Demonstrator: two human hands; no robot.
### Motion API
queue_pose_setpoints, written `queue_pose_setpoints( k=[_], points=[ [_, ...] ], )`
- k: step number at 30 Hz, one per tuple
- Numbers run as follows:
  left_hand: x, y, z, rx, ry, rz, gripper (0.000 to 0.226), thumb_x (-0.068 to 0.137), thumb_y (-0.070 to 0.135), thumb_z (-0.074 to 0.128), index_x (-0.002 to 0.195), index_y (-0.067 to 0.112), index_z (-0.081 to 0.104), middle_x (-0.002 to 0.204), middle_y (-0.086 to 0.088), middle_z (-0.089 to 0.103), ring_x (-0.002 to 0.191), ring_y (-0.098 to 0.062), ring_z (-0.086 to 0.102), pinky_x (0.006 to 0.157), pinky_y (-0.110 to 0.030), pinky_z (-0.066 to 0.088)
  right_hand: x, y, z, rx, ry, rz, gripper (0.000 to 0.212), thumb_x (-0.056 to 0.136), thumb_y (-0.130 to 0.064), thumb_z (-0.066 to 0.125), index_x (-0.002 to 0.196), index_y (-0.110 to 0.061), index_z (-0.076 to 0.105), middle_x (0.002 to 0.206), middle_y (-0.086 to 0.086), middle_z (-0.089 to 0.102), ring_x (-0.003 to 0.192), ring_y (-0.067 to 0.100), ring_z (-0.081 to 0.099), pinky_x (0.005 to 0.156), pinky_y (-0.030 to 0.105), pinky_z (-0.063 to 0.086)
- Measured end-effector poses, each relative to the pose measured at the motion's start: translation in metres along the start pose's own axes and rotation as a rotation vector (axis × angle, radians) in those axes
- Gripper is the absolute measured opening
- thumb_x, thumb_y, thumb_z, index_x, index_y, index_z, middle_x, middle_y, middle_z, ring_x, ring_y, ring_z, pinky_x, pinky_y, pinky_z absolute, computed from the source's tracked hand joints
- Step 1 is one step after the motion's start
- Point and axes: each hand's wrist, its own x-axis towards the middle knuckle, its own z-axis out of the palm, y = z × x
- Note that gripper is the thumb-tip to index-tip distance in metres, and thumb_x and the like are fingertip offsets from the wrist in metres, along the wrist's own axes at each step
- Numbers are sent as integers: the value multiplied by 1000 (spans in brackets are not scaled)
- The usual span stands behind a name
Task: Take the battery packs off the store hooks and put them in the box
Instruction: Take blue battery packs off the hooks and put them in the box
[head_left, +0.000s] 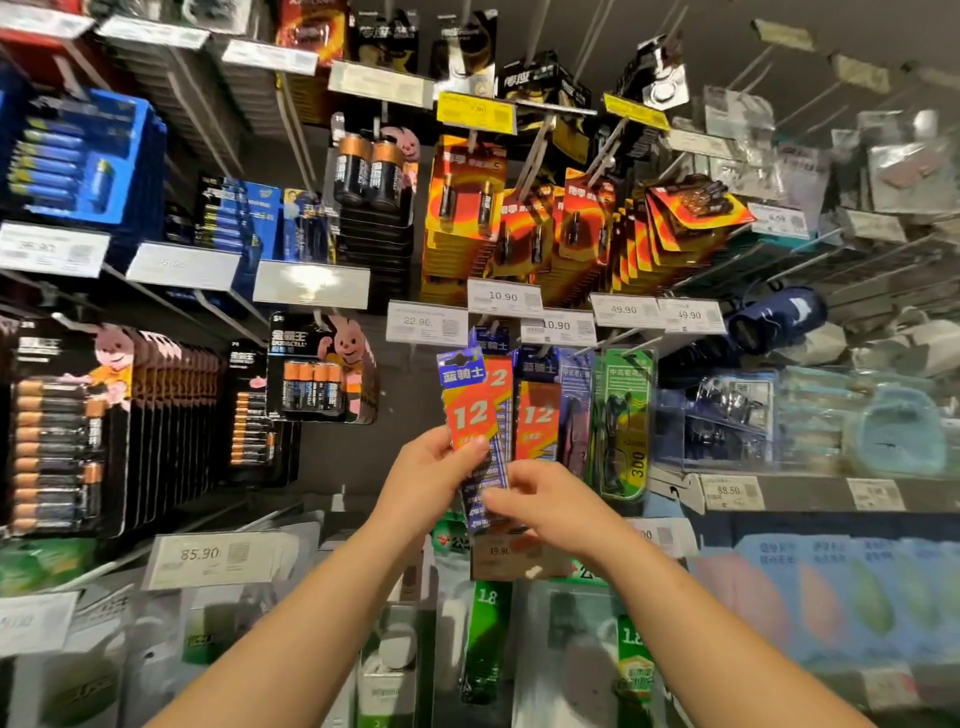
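Battery packs, long narrow blister cards in blue and orange (470, 410), are fanned in front of the middle hook row, the front one tilted left and apparently free of its hook, though the hook end is hidden behind the cards. The left hand (434, 475) pinches that front card, thumb across the orange panel with the large white "12". The right hand (545, 501) closes thumb and fingers on the lower end of a pack, where a column of blue cells shows through clear plastic; whether that is the same card or the one behind, I cannot tell.

Judging by twelve cells in thin card and film, each pack should be weighty for its size, stiff along its length but apt to bend at the card edge, and slick on the blister. Holding both ends, as now, looks safest; the punched hang tab at the top would tear if yanked sideways.

Its blue header carries white Chinese characters, 蓝骑士. A second matching "12" pack (537, 410) hangs just beside it. Above sit white price tags (503, 297) reading 10.90, 22.90 and 49.90. To the left hangs a black DURACELL card with a pink rabbit (319, 366); lower left a tag reads 85.90. No box is in view.
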Motion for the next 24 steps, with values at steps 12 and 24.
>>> queue_pose_setpoints(
  k=[12, 24],
  points=[
    [15, 19, -8, 10, -118, -57, 31, 96, 21, 59, 127, 21, 55, 114, 14, 65, 94, 9, 63, 70, -9, 48, 25, 7, -7, 213, 220, -18, 12, 98, -24, 54, 106, -21, 62, 98, 0, 69, 82, 10, 66, 60, 25, 57],
    [27, 13, -19, 7, -41, -79, 47, 98, 21, 56, 143, 20, 44, 130, 5, 52, 104, -1, 54, 94, -29, 39, 49, -4, -3, 333, 286, 22, 19, 98, -29, 55, 98, -12, 64, 87, 6, 67, 54, 12, 61, 55, 27, 56]
  ],
)
